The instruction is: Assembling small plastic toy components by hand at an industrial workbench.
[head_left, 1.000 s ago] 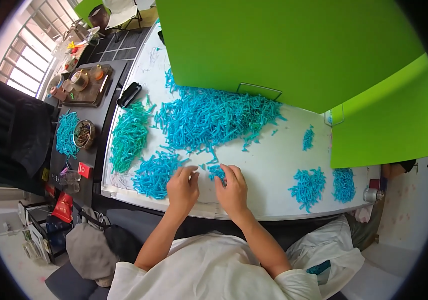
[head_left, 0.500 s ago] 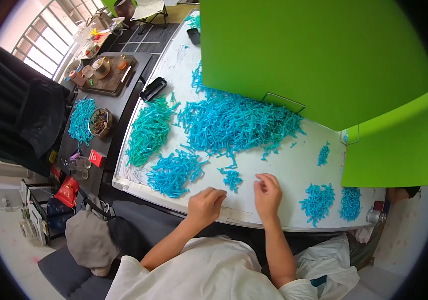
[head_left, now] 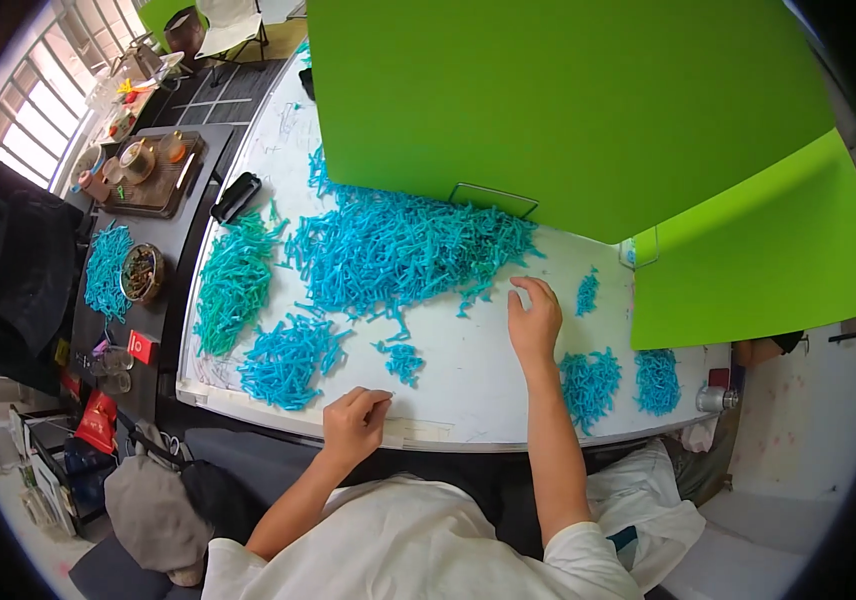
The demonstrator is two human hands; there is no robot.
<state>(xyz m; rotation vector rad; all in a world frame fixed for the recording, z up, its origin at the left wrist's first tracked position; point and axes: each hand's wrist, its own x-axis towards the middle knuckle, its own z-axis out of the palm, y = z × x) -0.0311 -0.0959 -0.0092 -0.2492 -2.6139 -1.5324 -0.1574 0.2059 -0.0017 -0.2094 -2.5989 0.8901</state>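
Note:
My left hand [head_left: 356, 424] is closed over the table's near edge, thumb and fingertips pinched together; whatever may be between them is too small to make out. Just beyond it lies a little cluster of blue strip-like pieces [head_left: 404, 364]. My right hand [head_left: 536, 322] is stretched farther out over the white tabletop [head_left: 458, 385], its fingers curved and slightly apart, with nothing visible in them. It is between the large heap of blue pieces [head_left: 398, 250] and a small narrow pile [head_left: 587, 292] on the right.
A green pile [head_left: 236, 280] and a blue pile [head_left: 290, 362] lie on the left. Two more piles [head_left: 590, 385] [head_left: 658, 382] are near the right edge, beside a metal cylinder [head_left: 716, 399]. Green panels [head_left: 568, 110] stand across the back. A black tray [head_left: 236, 198] sits at the left edge.
The view has turned, so the table appears shifted left. My right hand has moved away from me and rightward over the table. My left hand stays pinched near the front edge.

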